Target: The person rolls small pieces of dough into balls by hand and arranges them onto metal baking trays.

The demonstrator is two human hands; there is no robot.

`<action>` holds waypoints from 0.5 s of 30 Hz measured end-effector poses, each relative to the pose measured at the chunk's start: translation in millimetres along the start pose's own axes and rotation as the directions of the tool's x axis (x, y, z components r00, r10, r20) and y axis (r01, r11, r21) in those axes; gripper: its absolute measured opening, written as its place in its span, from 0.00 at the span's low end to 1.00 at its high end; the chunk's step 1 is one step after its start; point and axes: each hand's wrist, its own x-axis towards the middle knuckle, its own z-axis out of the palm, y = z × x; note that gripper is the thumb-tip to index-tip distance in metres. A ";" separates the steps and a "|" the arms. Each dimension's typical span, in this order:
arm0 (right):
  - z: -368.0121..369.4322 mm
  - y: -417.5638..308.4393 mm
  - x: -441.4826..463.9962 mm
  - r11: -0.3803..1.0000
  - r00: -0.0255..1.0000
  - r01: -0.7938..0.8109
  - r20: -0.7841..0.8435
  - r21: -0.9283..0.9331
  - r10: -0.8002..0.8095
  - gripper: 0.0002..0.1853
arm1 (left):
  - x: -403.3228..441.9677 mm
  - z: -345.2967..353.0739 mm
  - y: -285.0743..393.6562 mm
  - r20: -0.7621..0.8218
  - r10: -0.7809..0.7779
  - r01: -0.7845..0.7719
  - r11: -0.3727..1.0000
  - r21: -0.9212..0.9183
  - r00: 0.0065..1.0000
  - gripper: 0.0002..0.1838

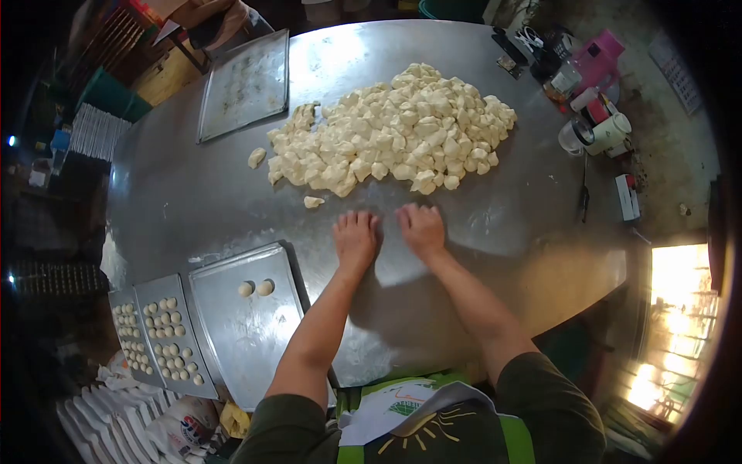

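A large heap of cut pale dough pieces (402, 127) lies across the middle of the metal table (433, 325). My left hand (356, 236) is palm down on the tabletop just in front of the heap, its fingers together and curled downward. Close beside it on the right, my right hand (422, 226) is cupped the same way. Whatever lies beneath either palm is hidden. One loose dough piece (313, 202) sits ahead of my left hand, and another piece (256, 158) is farther left. Two round dough balls (256, 288) rest on the metal tray (232, 332) beside my left forearm.
Two more trays (182, 294) with rows of dough balls stand at the lower left. A flat tray (246, 85) lies at the far left. Along the right edge are a pink jug (599, 58), a pale mug (610, 133) and a small box (627, 197). Another person (220, 19) is at the back.
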 end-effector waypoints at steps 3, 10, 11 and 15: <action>-20.2 -1.4 -52.7 0.981 0.982 0.172 -0.087 0.084 -0.165 0.11 | -52.0 -19.6 -8.4 -0.001 0.152 -0.152 0.988 -0.023 0.988 0.07; -82.6 -79.5 -28.3 0.898 0.989 0.038 -0.144 0.438 0.028 0.25 | -53.3 -65.1 56.4 0.630 -0.185 0.646 0.037 -0.762 0.754 0.07; -89.8 -87.9 -26.7 0.882 0.973 0.119 -0.232 0.457 -0.011 0.27 | -53.4 -74.5 64.3 0.716 -0.090 0.695 -0.180 -0.696 0.693 0.07; -114.8 -100.5 -37.0 0.868 0.983 0.078 -0.184 0.491 0.016 0.26 | -77.8 -89.8 75.9 0.721 -0.117 0.681 -0.257 -0.686 0.683 0.05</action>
